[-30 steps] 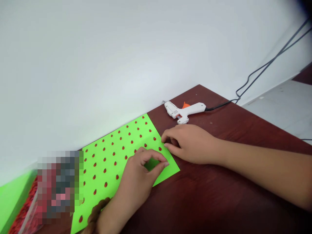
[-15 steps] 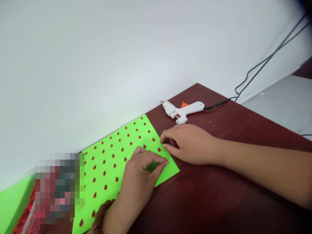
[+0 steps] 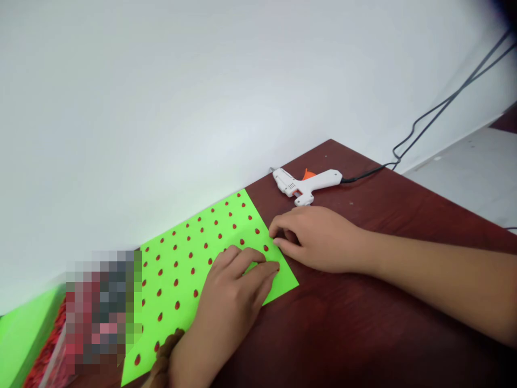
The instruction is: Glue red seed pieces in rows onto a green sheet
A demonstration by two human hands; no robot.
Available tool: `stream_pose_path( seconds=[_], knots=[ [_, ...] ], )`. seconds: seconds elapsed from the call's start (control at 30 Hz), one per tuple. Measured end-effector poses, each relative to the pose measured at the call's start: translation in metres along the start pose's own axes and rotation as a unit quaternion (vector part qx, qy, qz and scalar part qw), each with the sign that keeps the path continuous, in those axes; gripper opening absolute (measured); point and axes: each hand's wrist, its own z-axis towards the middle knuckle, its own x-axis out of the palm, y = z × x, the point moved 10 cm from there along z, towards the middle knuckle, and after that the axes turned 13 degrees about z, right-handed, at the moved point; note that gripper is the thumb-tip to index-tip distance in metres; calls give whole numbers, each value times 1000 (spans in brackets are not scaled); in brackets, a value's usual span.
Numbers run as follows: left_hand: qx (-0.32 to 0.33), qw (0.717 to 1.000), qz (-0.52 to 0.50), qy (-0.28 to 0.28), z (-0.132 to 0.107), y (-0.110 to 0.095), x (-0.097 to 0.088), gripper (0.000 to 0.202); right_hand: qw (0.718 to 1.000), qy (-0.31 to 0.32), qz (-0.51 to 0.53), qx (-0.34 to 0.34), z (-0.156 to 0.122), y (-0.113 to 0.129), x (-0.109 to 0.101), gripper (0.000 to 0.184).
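A bright green sheet (image 3: pixel 220 200) lies flat on the table, dotted with rows of small red drop-shaped beads. Near its right corner, my left hand (image 3: pixel 238 291) has its index finger and thumb closed at a red bead (image 3: pixel 278 268), with the fingertip down on it. My left palm and other fingers cover part of the sheet. My right hand (image 3: pixel 319 240) rests at the sheet's right edge, thumb and index finger curled close together. Whatever lies between those fingertips is hidden. A brown bracelet (image 3: pixel 166 353) circles my left wrist.
A white glue gun (image 3: pixel 319 182) with an orange trigger lies beyond my right hand, its black cord (image 3: pixel 369 172) running off the dark red table (image 3: pixel 323 334). At left are a blurred-out patch, loose red pieces (image 3: pixel 48 345) and another green surface (image 3: pixel 24 328). A white wall (image 3: pixel 202 97) stands behind.
My left fingers have lowered from a raised pinch onto the sheet, where a red bead now shows at the fingertip. The right hand stays at the edge. The view has shifted slightly.
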Motion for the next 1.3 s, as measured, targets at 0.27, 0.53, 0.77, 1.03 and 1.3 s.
stream_pose_path(
  seconds=[0.27,0.53,0.77,1.03,1.3],
  knots=[
    [-1,1000,-2,12,1,-1,3,12,1000,-2,1,-2,0,2,-1,18],
    [4,1000,-4,12,0,-1,4,13,1000,7,-6,-28,1,1,2,23],
    [-6,1000,-22,1,3,-1,1,10,1000,5,-8,-19,1,-2,3,22],
    [-14,1000,-11,-1,2,-2,0,9,1000,2,-8,-19,1,-3,5,21],
    [-15,997,67,46,1,-19,-2,14,1000,-9,-6,-24,1,-5,4,21]
  ],
)
